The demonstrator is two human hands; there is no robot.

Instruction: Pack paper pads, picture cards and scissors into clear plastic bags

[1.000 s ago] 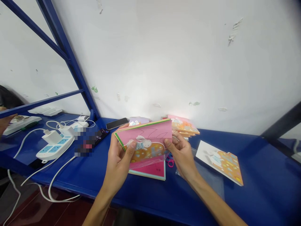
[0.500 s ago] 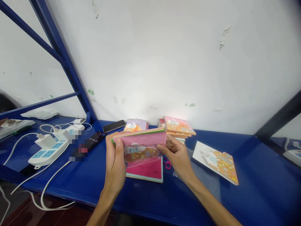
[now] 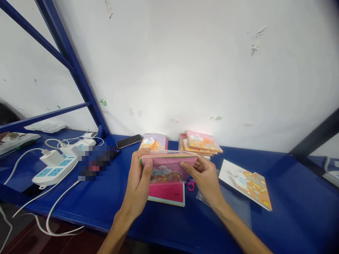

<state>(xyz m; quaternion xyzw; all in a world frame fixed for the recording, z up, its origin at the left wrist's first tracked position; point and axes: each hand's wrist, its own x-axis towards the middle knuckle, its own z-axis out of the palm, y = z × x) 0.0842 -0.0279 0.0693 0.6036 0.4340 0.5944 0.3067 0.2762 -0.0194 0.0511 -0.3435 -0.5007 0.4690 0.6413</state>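
Observation:
Both hands hold a pink picture booklet with a rabbit drawing [image 3: 167, 166] above the blue shelf [image 3: 106, 208]. My left hand [image 3: 139, 185] grips its left edge, thumb on the cover. My right hand [image 3: 205, 178] pinches its right edge. The booklet is tilted nearly flat, and its green-edged top faces the wall. Under it a magenta booklet [image 3: 168, 193] lies flat on the shelf. A clear plastic sleeve [image 3: 233, 203] lies beneath my right wrist.
Two stacks of similar booklets [image 3: 200, 143] [image 3: 154, 142] stand by the wall, and a single card [image 3: 246, 183] lies to the right. A black phone [image 3: 129, 140], white power strips [image 3: 54, 166] with cables and pink rings [image 3: 190, 183] lie on the shelf. Blue frame posts [image 3: 76, 74] rise at the left.
The pink booklet has tipped from facing me to nearly flat and dropped lower toward the magenta booklet. Both hands kept their hold on it.

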